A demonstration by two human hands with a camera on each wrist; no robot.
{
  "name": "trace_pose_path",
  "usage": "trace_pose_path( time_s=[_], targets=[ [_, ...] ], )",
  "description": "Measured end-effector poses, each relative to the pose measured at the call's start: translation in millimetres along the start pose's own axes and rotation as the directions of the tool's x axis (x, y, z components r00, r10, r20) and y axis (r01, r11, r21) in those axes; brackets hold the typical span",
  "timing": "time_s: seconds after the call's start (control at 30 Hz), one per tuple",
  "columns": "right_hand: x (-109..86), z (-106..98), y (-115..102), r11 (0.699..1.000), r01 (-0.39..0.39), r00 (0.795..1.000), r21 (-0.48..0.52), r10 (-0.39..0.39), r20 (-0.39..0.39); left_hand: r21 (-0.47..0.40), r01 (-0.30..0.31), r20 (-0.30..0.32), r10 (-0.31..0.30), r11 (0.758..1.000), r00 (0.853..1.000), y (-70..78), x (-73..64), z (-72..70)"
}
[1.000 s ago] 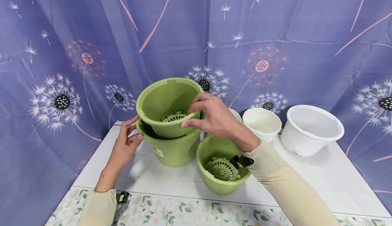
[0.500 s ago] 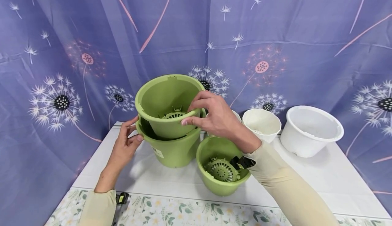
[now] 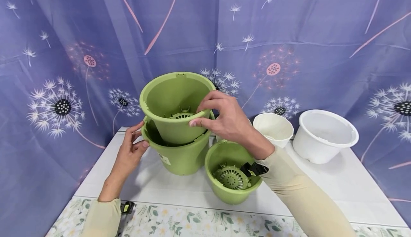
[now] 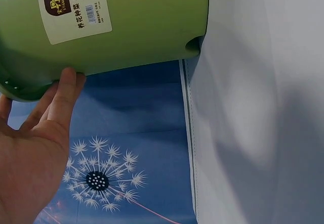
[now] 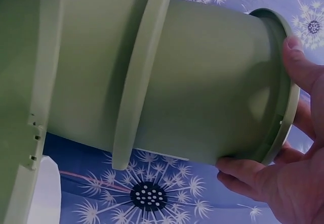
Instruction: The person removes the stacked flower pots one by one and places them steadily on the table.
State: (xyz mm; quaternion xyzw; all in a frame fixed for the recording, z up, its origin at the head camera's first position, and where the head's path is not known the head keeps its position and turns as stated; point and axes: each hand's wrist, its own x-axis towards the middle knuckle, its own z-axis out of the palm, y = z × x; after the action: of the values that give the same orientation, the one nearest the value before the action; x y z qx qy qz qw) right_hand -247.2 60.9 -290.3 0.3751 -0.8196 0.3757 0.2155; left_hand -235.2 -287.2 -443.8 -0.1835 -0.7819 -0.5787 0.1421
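My right hand (image 3: 228,119) grips the near right rim of a green plastic flowerpot (image 3: 179,132), thumb outside and fingers over the edge. This pot stands partly sunk in a larger green flowerpot (image 3: 184,158), its rim well above the larger one's. A slotted drainage disc (image 3: 181,116) shows in its bottom. On the left, my left hand (image 3: 126,158) holds the larger pot by its rim; in the left wrist view its fingertips (image 4: 67,77) lie against the wall, near a white label (image 4: 76,11). The right wrist view shows the upper pot (image 5: 207,82) sideways.
A third green flowerpot (image 3: 234,196) with a slotted bottom stands front right, under my right wrist. Behind are a faceted cream pot (image 3: 278,142), another cream pot mostly hidden by my right hand, and a round white pot (image 3: 316,151). A purple curtain (image 3: 179,26) hangs behind the table.
My right hand has raised the upper pot a little, so its rim stands higher over the larger one. The left hand keeps its hold on the larger pot.
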Motion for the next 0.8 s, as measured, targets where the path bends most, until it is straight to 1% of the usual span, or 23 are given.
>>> trace_pose_path(
  time_s=[0.27, 0.57, 0.8],
  targets=[
    [0.5, -7, -4, 1.0, 0.016, 0.998, 0.022, -0.015, -0.054, -0.008, -0.01, 0.003, 0.01, 1.0, 1.0, -2.0, 0.0, -1.5],
    [2.4, -16, -12, 0.997, 0.061, 0.994, 0.046, -0.056, -0.096, -0.004, -0.001, 0.005, 0.001, 1.0, 1.0, -2.0, 0.2, -0.6],
    [2.2, -22, -19, 0.995, 0.073, 0.991, 0.072, -0.064, -0.117, 0.0, -0.001, 0.006, 0.001, 1.0, 1.0, -2.4, 0.3, -0.6]
  ],
)
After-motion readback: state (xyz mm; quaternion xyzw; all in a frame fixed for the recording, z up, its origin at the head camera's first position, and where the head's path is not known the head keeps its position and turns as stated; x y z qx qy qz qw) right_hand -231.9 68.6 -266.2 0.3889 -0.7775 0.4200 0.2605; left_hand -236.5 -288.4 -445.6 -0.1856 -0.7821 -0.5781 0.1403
